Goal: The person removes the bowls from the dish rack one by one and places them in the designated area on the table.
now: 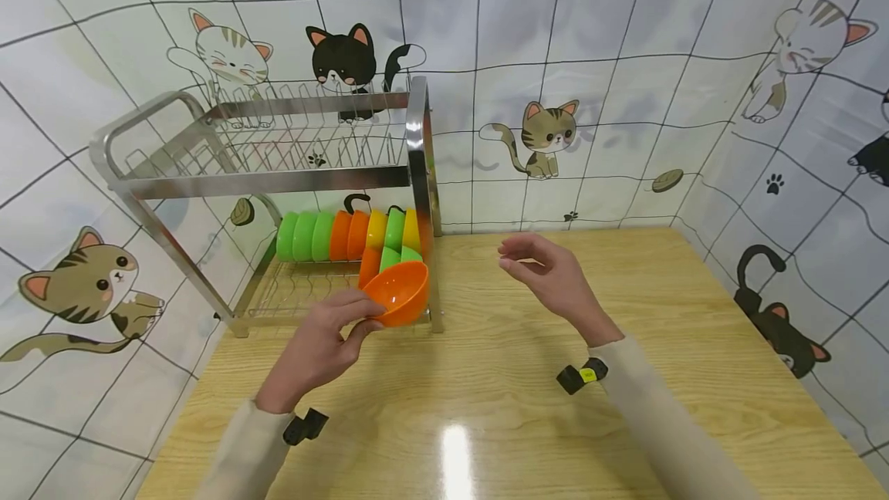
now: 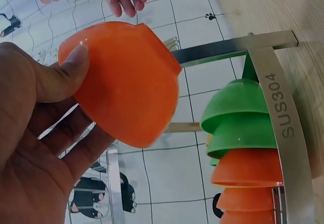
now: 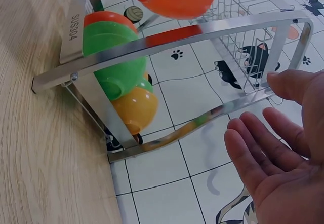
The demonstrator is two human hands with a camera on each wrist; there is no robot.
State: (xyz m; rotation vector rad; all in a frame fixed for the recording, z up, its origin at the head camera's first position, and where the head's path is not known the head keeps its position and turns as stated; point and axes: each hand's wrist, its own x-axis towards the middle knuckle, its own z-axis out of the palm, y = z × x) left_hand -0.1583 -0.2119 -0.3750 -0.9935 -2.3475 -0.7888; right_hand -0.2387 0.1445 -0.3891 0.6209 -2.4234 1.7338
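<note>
My left hand (image 1: pixel 322 346) pinches an orange bowl (image 1: pixel 401 295) by its edge, thumb on one side and fingers on the other. The bowl is tilted, its hollow showing in the head view, in front of the rack's lower right end. In the left wrist view the thumb presses on the orange bowl (image 2: pixel 126 87). My right hand (image 1: pixel 552 276) hovers to the right of the rack, holding nothing, its fingers loosely bent. Seen from the right wrist, the palm of the right hand (image 3: pixel 283 153) faces the rack's side.
A two-tier metal dish rack (image 1: pixel 271 182) stands at the left against the patterned wall. On its lower tier a row of green bowls (image 1: pixel 302 238), orange bowls (image 1: pixel 340 236) and yellow bowls (image 1: pixel 412 230) stands on edge, with several more in front at the right. The wooden table (image 1: pixel 556 438) extends rightward.
</note>
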